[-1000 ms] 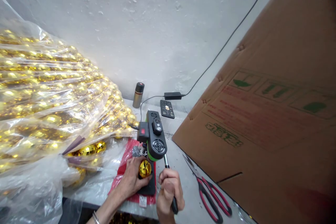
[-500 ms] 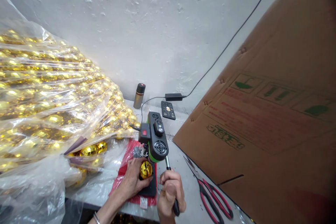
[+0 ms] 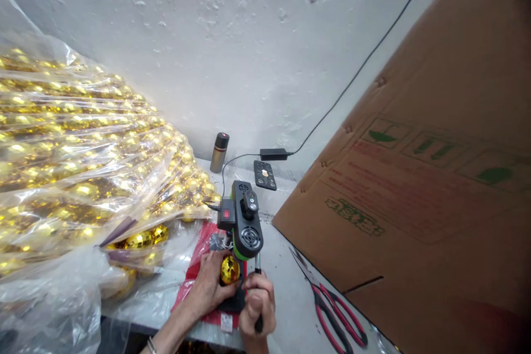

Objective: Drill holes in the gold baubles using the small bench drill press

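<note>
Your L hand [image 3: 209, 282] has its grip on the gold ball [image 3: 229, 270], thumb on the near side, fingers round the L; ball's round, sits just below the near end of the blk/green device [image 3: 248, 218], over the blk base [image 3: 232, 304]. Can't tell if ball touches base. R hand [image 3: 258, 305]: grip clenched round the lever [image 3: 259, 324], approx. R of the ball. Lever's long axis runs fore-aft, metal end at the device, blk end pointing back at you. Device's long axis also runs away from you, far end leaning slightly L. Scissors [image 3: 336, 312] lie on the bench [image 3: 286, 304], R side, blades pointing away.
</note>
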`<state>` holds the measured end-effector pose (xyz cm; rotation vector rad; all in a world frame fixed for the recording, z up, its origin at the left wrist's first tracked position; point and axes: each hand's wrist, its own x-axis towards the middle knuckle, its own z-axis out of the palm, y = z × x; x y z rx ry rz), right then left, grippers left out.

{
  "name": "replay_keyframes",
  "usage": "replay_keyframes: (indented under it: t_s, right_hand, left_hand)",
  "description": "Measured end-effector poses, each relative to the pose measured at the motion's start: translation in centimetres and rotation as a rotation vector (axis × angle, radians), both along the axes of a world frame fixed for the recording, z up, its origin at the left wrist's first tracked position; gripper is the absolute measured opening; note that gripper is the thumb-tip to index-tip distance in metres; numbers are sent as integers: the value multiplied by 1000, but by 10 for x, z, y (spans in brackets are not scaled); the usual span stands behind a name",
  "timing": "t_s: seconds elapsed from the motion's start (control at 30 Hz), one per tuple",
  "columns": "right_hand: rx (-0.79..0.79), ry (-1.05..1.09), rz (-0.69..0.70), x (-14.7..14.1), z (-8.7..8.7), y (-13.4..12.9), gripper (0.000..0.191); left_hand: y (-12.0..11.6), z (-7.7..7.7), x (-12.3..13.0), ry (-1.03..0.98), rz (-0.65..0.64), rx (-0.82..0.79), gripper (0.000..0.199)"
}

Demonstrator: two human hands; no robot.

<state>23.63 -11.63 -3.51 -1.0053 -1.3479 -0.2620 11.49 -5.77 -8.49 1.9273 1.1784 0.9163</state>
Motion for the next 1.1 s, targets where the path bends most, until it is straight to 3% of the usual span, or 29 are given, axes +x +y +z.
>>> replay_keyframes:
  t_s: [0.1,0.23,0.33,0.4,0.47,0.53,0.63,0.7,0.77,0.9,1.1]
  right_hand:
    - [8,-64,43,3,15,-1,37]
    - [-106,24,74,7,66,-9,33]
    - [-200,102,108,5,104,-10,30]
    - [-179,109,121,3,114,-9,31]
    - [-146,119,128,1,111,-8,32]
    - [-122,139,130,-2,102,-7,32]
    - [-111,159,130,-5,92,-8,33]
    - [-115,166,129,-5,90,-8,32]
    - [-117,172,134,-5,89,-8,32]
    - [-117,185,147,-5,83,-8,33]
    - [-140,218,134,-6,79,-9,31]
  left_hand:
    - [2,4,0,2,-5,0,48]
    - [0,8,-2,6,-17,0,51]
    - [-12,2,-12,18,-32,19,56]
    - [-22,-6,-25,29,-55,81,60]
    - [-26,-11,-39,34,-72,167,67]
    - [-19,-8,-52,42,-11,243,62]
    - [19,13,-64,174,224,280,37]
    - [52,30,-66,408,374,213,33]
    - [81,43,-66,464,444,162,35]
    - [111,49,-62,474,465,79,34]
    - [118,49,-57,367,410,-22,37]
